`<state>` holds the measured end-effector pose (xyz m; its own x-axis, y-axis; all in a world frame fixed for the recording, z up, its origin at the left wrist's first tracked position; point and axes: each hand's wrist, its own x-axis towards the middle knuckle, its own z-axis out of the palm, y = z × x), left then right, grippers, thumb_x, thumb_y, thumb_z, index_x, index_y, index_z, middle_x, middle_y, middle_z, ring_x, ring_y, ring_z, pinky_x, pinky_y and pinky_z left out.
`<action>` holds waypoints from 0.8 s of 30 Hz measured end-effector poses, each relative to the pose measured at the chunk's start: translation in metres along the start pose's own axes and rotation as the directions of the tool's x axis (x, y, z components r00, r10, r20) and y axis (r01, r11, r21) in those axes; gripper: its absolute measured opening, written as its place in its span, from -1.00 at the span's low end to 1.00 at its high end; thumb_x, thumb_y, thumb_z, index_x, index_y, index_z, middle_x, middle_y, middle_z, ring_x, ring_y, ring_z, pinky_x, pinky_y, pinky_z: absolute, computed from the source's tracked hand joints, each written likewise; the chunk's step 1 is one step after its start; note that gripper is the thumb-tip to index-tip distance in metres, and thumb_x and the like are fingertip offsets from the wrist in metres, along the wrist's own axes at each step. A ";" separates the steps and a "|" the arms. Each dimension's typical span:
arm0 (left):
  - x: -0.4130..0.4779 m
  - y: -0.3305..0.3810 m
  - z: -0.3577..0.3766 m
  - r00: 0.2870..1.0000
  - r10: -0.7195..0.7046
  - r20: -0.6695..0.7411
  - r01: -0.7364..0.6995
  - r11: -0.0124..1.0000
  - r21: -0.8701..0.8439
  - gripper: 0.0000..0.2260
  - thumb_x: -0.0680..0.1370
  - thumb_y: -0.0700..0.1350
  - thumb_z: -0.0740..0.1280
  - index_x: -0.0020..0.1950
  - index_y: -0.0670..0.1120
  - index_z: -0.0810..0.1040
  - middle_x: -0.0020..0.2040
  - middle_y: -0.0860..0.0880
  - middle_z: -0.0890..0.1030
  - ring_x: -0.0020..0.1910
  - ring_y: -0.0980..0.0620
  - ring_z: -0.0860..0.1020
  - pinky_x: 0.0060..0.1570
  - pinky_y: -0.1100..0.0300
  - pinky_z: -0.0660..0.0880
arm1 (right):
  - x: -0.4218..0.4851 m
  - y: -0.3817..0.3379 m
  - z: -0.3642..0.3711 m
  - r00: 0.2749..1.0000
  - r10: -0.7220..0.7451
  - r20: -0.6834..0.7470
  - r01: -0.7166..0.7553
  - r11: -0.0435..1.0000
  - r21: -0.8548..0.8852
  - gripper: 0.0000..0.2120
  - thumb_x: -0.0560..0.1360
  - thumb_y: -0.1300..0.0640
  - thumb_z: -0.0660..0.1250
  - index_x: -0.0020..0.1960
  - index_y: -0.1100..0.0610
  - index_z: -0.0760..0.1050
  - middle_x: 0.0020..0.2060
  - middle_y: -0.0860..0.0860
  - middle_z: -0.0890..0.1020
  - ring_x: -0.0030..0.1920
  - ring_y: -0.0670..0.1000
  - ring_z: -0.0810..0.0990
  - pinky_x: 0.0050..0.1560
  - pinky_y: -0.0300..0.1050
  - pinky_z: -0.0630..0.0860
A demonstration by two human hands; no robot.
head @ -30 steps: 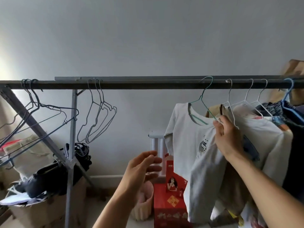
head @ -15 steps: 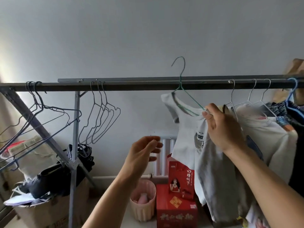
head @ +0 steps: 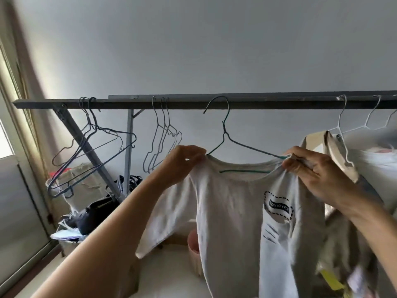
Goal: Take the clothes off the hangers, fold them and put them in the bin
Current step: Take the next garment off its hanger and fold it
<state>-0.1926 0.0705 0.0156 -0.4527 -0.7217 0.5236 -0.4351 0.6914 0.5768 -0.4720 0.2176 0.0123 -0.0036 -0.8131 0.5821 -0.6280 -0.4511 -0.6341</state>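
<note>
A white T-shirt with a black chest print hangs on a green wire hanger, held out in front of the dark rail; the hook sits at rail height, and I cannot tell whether it touches the rail. My left hand pinches the shirt's left shoulder at the hanger end. My right hand grips the right shoulder together with the hanger's other end. More clothes hang on white hangers at the right. No bin is clearly in view.
Several empty wire hangers hang on the rail's left half, more of them by the slanted leg. Below left, a box holds dark bags and papers. A pink basket shows behind the shirt. A window frame stands at the left.
The green hanger with the white shirt came off the rail and moved left and toward me. My left hand rose and took the shirt's left shoulder. The view swung left.
</note>
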 end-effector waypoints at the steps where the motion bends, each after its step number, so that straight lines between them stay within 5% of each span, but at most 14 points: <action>1: -0.004 -0.002 -0.004 0.999 -0.012 0.037 0.013 0.999 -0.036 -0.80 0.61 -0.15 0.32 0.18 -0.14 0.65 0.05 0.00 0.68 0.03 0.11 0.61 0.23 0.09 0.51 | 0.000 0.001 0.002 1.000 0.005 0.003 -0.005 1.000 -0.005 -0.91 0.57 0.27 0.27 -0.03 0.14 0.54 -0.19 -0.08 0.65 -0.14 -0.24 0.58 -0.04 -0.49 0.40; 4: -0.018 -0.010 -0.018 0.987 -0.041 0.154 0.061 0.990 -0.125 -0.83 0.60 -0.15 0.33 -0.08 -0.17 0.69 -0.23 -0.02 0.60 -0.22 0.09 0.51 -0.14 0.12 0.48 | -0.005 0.002 0.003 0.999 0.040 0.003 -0.041 0.999 0.020 -0.86 0.55 0.33 0.26 -0.05 0.14 0.53 -0.24 -0.17 0.64 -0.17 -0.34 0.56 -0.04 -0.54 0.40; 7: -0.032 -0.013 -0.029 0.970 -0.070 0.235 0.140 0.945 -0.296 -0.87 0.57 -0.13 0.36 -0.12 -0.11 0.67 -0.26 -0.02 0.61 -0.25 0.11 0.55 -0.23 0.26 0.49 | -0.005 -0.002 0.006 0.997 0.071 -0.001 -0.071 0.994 0.084 -0.82 0.53 0.29 0.29 -0.10 0.04 0.57 -0.29 -0.24 0.65 -0.19 -0.35 0.57 -0.05 -0.55 0.40; 9: -0.040 -0.015 -0.033 0.954 -0.097 0.282 0.216 0.878 -0.426 -0.90 0.51 -0.11 0.39 -0.11 -0.11 0.68 -0.24 -0.05 0.64 -0.24 0.08 0.59 -0.21 0.25 0.54 | -0.006 -0.009 0.008 0.997 0.079 0.000 -0.078 0.985 0.155 -0.89 0.47 -0.05 0.39 -0.14 -0.03 0.63 -0.28 -0.24 0.65 -0.19 -0.35 0.57 -0.05 -0.56 0.39; 11: -0.045 -0.017 -0.034 0.954 -0.126 0.274 0.243 0.859 -0.451 -0.92 0.51 -0.14 0.40 -0.13 -0.12 0.67 -0.26 -0.03 0.63 -0.26 0.10 0.59 -0.22 0.26 0.53 | -0.008 -0.012 0.007 0.998 0.062 0.014 -0.063 0.989 0.135 -0.63 0.36 -0.29 0.40 -0.09 -0.01 0.62 -0.26 -0.20 0.66 -0.17 -0.34 0.57 -0.03 -0.57 0.38; 15: -0.049 -0.004 -0.026 0.998 -0.056 0.022 0.060 0.964 -0.258 -0.87 0.57 -0.18 0.37 -0.16 -0.05 0.65 -0.32 0.11 0.62 -0.29 0.18 0.55 -0.21 0.29 0.47 | -0.008 -0.019 0.013 0.991 0.035 0.131 -0.056 0.985 0.164 -0.87 0.49 0.16 0.31 -0.14 0.16 0.62 -0.22 -0.01 0.69 -0.16 -0.26 0.58 -0.06 -0.52 0.41; 18: -0.050 0.021 -0.014 0.995 0.019 -0.096 -0.051 0.938 -0.344 -0.86 0.61 -0.15 0.31 -0.14 -0.12 0.57 -0.33 0.02 0.56 -0.36 0.06 0.48 -0.36 0.19 0.41 | -0.008 -0.026 0.021 0.986 0.001 0.168 -0.031 0.983 0.179 -0.75 0.45 0.10 0.29 -0.10 0.29 0.59 -0.27 0.10 0.62 -0.18 -0.20 0.54 -0.11 -0.47 0.41; 22: -0.059 0.024 -0.004 0.922 0.288 -0.259 -0.265 0.957 0.120 -0.82 0.63 0.03 0.15 -0.05 -0.06 0.38 -0.31 0.08 0.48 -0.36 0.05 0.42 -0.36 0.10 0.37 | -0.009 -0.028 0.022 1.000 0.017 0.019 -0.020 0.984 0.178 -0.62 0.47 -0.15 0.35 -0.23 0.18 0.48 -0.39 -0.01 0.40 -0.31 -0.09 0.35 -0.32 -0.29 0.32; 24: -0.065 0.018 -0.009 0.903 0.240 -0.355 -0.218 0.971 0.102 -0.87 0.66 -0.03 0.16 -0.05 -0.05 0.34 -0.31 0.09 0.45 -0.35 0.11 0.39 -0.32 0.11 0.33 | -0.014 -0.021 0.018 0.994 0.051 -0.093 -0.036 0.988 0.153 -0.46 0.36 -0.40 0.34 -0.21 0.11 0.50 -0.40 0.07 0.40 -0.32 -0.01 0.30 -0.31 -0.16 0.26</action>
<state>-0.1637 0.1298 -0.0023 -0.2370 -0.4975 0.8344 -0.4032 0.8318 0.3815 -0.4447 0.2319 0.0085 -0.1077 -0.7973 0.5939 -0.5013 -0.4723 -0.7250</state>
